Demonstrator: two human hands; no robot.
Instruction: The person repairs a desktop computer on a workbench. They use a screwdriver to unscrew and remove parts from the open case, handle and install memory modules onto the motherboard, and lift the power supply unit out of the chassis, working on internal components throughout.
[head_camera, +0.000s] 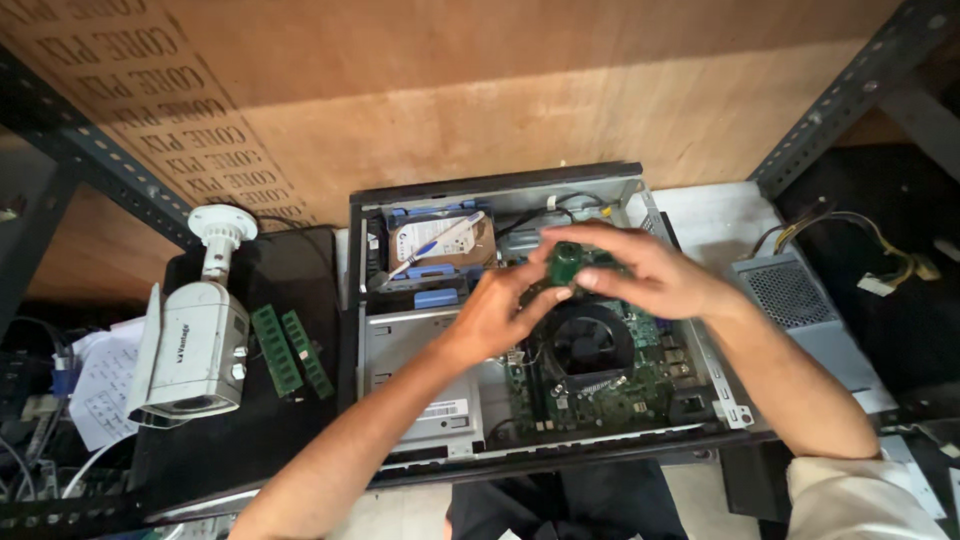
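Observation:
An open desktop computer case (375, 330) lies flat, showing a green motherboard (640, 380) and a round black cooler fan (585, 340). Both hands meet above the fan. My left hand (495, 315) and my right hand (640, 270) together pinch a small green circuit part (566, 264) between their fingertips. A hard drive (440, 245) in a blue bracket sits in the case's far left bay, with a pen lying across it.
A white security camera (195, 345) lies on a black panel at left, beside two green memory sticks (290, 350). A grey power supply (800, 300) with loose cables sits at right. Metal shelf uprights and a wooden back board frame the space.

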